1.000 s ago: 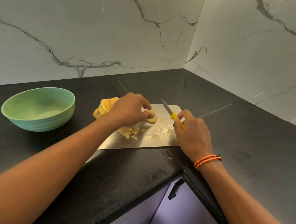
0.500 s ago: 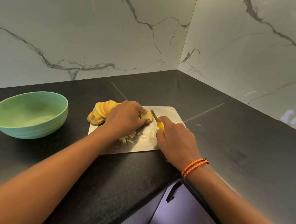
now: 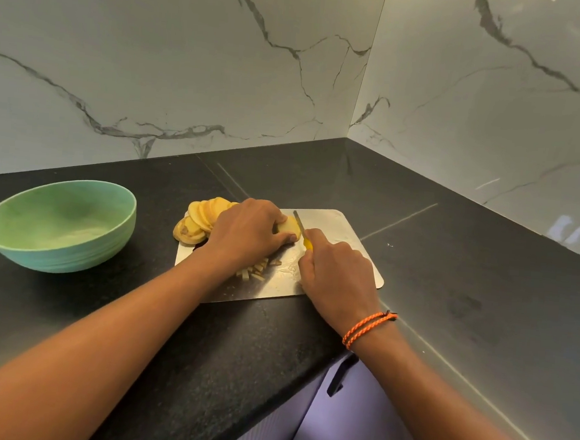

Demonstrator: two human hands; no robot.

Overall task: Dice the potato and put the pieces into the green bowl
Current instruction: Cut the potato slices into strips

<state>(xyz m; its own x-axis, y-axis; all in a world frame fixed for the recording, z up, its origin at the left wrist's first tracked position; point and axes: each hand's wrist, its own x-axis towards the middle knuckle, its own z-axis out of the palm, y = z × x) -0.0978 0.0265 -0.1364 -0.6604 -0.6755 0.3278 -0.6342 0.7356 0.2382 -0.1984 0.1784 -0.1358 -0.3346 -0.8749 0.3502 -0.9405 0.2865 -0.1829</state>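
Nearest me, my right hand (image 3: 338, 274) is wrapping its fingers (image 3: 315, 237) tightly around the yellow knife (image 3: 303, 232), blade lying against the potato piece (image 3: 289, 227). At 9 o'clock of it, my left hand (image 3: 246, 232) is curling its fingers over that piece, pinning it to the steel cutting board (image 3: 355, 245). Cut strips (image 3: 256, 270) are lying at the board's 6 o'clock. Potato slices (image 3: 201, 220) are fanning out at 10 o'clock. The green bowl (image 3: 58, 224) is sitting on the desk (image 3: 319, 173), well apart at 9 o'clock.
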